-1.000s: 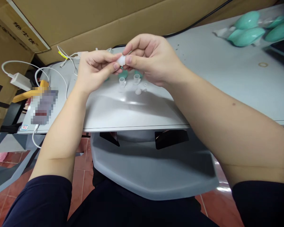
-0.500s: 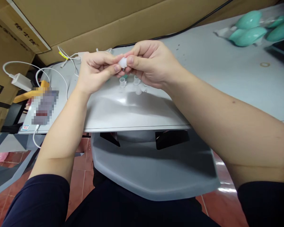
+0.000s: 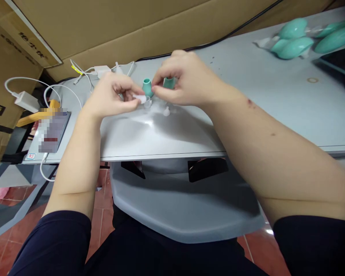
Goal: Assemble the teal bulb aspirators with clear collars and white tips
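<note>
My left hand [image 3: 115,94] pinches a small white translucent plastic piece [image 3: 140,99] between thumb and fingers, low over the table. My right hand [image 3: 182,80] hovers to the right with thumb and forefinger tips drawn together; anything between them is too small to make out. Between the hands stands a green hollow part with an open round neck [image 3: 147,89]. A second green part [image 3: 169,83] shows partly behind my right fingers. Just below the left fingertips is a clear cup-like plastic fitting [image 3: 148,103]. A small whitish plastic piece [image 3: 166,111] lies below my right hand.
On the left are a phone [image 3: 56,132], a yellow-orange bracket [image 3: 38,114], a white charger [image 3: 27,101] and white cables. Green bulbs [image 3: 294,46] lie at the far right beside a dark flat object [image 3: 337,71]. Cardboard [image 3: 112,28] backs the grey table [image 3: 264,92].
My hands have come apart and lowered. The white piece stays in my left hand, which moved left and down. The green parts behind have come into view.
</note>
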The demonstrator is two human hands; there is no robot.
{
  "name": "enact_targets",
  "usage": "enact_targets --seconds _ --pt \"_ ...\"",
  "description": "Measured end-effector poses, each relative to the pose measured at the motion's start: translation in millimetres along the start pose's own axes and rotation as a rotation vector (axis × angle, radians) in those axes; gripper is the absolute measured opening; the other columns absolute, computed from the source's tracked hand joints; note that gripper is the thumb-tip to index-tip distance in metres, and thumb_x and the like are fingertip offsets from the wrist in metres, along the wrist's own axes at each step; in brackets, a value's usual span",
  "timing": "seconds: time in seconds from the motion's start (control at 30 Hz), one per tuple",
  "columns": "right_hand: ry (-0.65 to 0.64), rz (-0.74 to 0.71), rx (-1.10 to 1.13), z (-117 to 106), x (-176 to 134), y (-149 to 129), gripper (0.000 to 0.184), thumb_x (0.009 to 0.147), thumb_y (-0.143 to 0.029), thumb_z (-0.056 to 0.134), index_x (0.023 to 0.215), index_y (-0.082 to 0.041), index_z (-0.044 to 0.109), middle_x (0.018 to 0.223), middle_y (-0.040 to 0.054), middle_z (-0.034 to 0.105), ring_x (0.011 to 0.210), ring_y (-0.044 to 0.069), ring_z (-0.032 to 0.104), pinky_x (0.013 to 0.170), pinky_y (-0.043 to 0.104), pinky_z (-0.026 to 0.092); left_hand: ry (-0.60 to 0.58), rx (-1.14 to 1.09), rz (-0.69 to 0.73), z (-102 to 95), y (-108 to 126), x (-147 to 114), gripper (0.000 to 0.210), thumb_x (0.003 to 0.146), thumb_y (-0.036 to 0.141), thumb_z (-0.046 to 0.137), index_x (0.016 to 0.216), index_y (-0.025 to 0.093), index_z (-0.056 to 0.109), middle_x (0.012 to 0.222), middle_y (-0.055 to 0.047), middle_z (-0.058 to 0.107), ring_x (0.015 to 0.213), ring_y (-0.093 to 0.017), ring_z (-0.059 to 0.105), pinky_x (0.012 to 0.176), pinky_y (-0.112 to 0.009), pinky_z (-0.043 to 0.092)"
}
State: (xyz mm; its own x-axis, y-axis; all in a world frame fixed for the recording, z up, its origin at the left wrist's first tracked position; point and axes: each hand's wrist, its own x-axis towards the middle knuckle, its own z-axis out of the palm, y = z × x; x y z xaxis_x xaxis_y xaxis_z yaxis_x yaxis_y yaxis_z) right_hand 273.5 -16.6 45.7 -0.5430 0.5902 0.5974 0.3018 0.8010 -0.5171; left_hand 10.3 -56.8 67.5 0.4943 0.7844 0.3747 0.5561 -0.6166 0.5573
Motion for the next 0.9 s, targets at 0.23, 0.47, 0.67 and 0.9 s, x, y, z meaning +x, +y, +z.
enact_targets --seconds 0.23,0.47,0.67,0.9 --pt "-0.235 0.011 -0.196 1 -8 4 0.022 0.083 -0.02 0.078 0.066 -0.031 0.07 0.089 0.0079 0.075 0.122 0.044 0.06 0.109 0.06 0.05 -0.317 0.031 -0.131 12.3 3 3 0.013 0.077 0.025 0.083 0.089 0.021 0.088 0.074 0.0 0.079 0.067 -0.017 0.072 0.066 -0.032 0.058" --pt "-0.25 0.061 -0.212 17 -7 10 0.03 0.071 -0.008 0.088 0.06 -0.026 0.067 0.085 0.0125 0.063 0.122 0.047 0.049 0.117 0.072 0.035 -0.338 0.003 -0.144 13.3 3 4 0.015 0.076 0.024 0.086 0.091 0.021 0.089 0.07 0.002 0.076 0.064 -0.016 0.07 0.062 -0.03 0.053" --pt "-0.253 0.134 -0.051 17 -7 0 0.036 0.078 -0.022 0.095 0.062 -0.024 0.063 0.083 0.014 0.057 0.128 0.052 0.046 0.125 0.078 0.025 -0.209 -0.004 -0.141 1.8 -1 1 0.016 0.086 0.033 0.083 0.094 0.02 0.087 0.072 -0.002 0.075 0.064 -0.016 0.065 0.059 -0.032 0.051" --pt "-0.313 0.107 -0.195 13 -9 -7 0.039 0.097 -0.04 0.081 0.067 -0.026 0.06 0.095 0.0183 0.068 0.127 0.051 0.049 0.116 0.076 0.039 -0.131 0.104 -0.051 21.2 -14 8 0.037 0.085 0.024 0.084 0.121 0.02 0.089 0.105 -0.007 0.085 0.074 -0.018 0.069 0.072 -0.034 0.057"
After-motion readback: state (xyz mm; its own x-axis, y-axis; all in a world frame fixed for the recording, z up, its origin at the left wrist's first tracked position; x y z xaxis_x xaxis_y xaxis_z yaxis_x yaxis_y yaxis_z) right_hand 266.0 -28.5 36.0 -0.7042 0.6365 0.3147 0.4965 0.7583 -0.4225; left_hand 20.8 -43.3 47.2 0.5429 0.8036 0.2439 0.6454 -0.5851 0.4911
